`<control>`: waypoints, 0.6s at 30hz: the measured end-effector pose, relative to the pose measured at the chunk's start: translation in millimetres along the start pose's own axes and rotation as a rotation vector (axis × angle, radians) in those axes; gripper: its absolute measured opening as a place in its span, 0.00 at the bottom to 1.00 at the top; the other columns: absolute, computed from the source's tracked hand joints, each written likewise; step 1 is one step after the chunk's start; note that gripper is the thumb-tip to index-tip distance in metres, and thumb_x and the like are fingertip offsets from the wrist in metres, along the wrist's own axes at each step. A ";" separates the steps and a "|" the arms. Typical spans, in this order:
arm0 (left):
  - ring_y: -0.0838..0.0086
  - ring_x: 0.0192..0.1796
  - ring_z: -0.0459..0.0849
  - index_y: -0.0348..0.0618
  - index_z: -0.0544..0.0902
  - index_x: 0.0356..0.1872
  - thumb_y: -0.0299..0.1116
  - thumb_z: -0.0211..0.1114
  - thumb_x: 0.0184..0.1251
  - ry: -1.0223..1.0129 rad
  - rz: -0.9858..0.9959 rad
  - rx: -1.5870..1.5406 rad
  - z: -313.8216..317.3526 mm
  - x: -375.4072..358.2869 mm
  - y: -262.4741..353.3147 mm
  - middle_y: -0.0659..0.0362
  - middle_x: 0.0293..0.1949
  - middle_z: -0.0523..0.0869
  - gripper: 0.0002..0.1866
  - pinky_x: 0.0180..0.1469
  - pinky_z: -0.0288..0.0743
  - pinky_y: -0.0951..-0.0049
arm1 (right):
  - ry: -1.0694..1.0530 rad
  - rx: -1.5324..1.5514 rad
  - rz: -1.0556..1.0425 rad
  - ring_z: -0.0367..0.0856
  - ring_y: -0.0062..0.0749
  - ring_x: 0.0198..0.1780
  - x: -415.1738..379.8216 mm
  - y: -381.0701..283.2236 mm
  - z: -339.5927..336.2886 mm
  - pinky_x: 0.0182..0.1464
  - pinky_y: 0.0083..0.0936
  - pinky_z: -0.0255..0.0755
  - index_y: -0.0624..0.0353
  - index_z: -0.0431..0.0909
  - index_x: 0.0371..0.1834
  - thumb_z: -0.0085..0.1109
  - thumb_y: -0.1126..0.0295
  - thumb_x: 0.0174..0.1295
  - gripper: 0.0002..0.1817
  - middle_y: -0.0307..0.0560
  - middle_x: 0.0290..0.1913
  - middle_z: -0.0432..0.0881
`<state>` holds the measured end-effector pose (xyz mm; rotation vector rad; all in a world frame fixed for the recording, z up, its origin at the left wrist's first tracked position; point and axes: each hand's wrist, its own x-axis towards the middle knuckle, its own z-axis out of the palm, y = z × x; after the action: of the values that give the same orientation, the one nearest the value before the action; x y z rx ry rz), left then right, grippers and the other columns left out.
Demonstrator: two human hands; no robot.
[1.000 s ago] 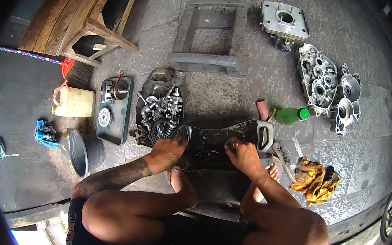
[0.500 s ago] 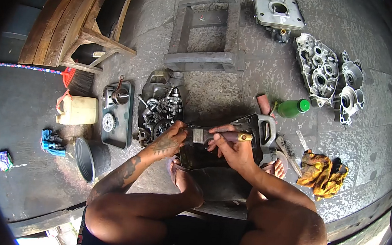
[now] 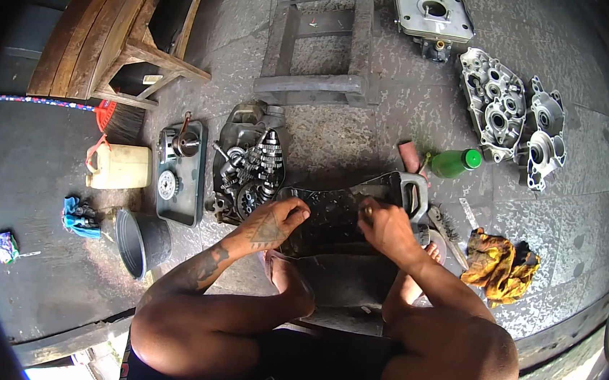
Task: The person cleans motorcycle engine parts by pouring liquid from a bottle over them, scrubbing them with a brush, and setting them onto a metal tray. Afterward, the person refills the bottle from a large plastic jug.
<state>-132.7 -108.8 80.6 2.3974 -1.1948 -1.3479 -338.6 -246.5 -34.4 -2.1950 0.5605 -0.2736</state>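
Observation:
Over the left part of a dark, wet-looking container is my left hand, its fingers curled in; what they hold, if anything, is hidden. My right hand hangs over the container's right part with closed fingers, and a small brassy end shows at them. The rest of that object is hidden. The two hands are apart. Metal gears and shafts lie in a tray just beyond my left hand. A grey handle stands at the container's right end.
Right: green bottle, stained yellow cloth, brush, metal casings. Left: parts tray, black bucket, jerrycan, wooden bench. Ahead lies a wooden frame.
Both hands have moved apart. The labelled object between them no longer shows, and the thick brass-ended tool in my right hand is now mostly hidden by the fist.

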 end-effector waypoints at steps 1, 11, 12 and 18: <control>0.74 0.30 0.78 0.43 0.81 0.50 0.41 0.60 0.75 0.004 -0.001 -0.005 2.6 -1.7 -3.0 0.57 0.32 0.84 0.13 0.38 0.72 0.69 | 0.027 0.017 0.030 0.82 0.59 0.28 3.2 6.7 -10.1 0.33 0.48 0.77 0.67 0.78 0.43 0.63 0.67 0.59 0.15 0.61 0.22 0.81; 0.67 0.29 0.83 0.45 0.82 0.50 0.37 0.62 0.72 0.065 -0.043 0.070 5.0 -11.1 -23.1 0.51 0.32 0.86 0.11 0.38 0.75 0.66 | 0.035 0.145 0.137 0.81 0.61 0.28 -12.4 2.0 -2.8 0.30 0.47 0.76 0.61 0.79 0.37 0.61 0.67 0.62 0.08 0.61 0.24 0.81; 0.66 0.31 0.84 0.44 0.81 0.50 0.37 0.62 0.73 0.070 -0.049 0.052 6.8 -11.6 -28.3 0.51 0.33 0.86 0.12 0.39 0.75 0.66 | -0.013 0.188 0.072 0.81 0.61 0.28 -15.6 -2.9 -0.9 0.31 0.47 0.77 0.61 0.79 0.38 0.61 0.68 0.62 0.08 0.61 0.24 0.81; 0.64 0.35 0.85 0.40 0.80 0.46 0.39 0.63 0.72 0.163 -0.078 0.087 10.5 -5.2 -59.5 0.49 0.33 0.85 0.12 0.40 0.74 0.66 | -0.066 0.101 0.062 0.82 0.61 0.29 -17.1 3.5 1.8 0.34 0.50 0.76 0.61 0.80 0.36 0.61 0.67 0.62 0.08 0.63 0.23 0.81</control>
<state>-108.5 -62.6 49.9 2.5820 -1.1508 -1.1152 -353.9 -239.0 -38.4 -2.0780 0.5646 -0.1919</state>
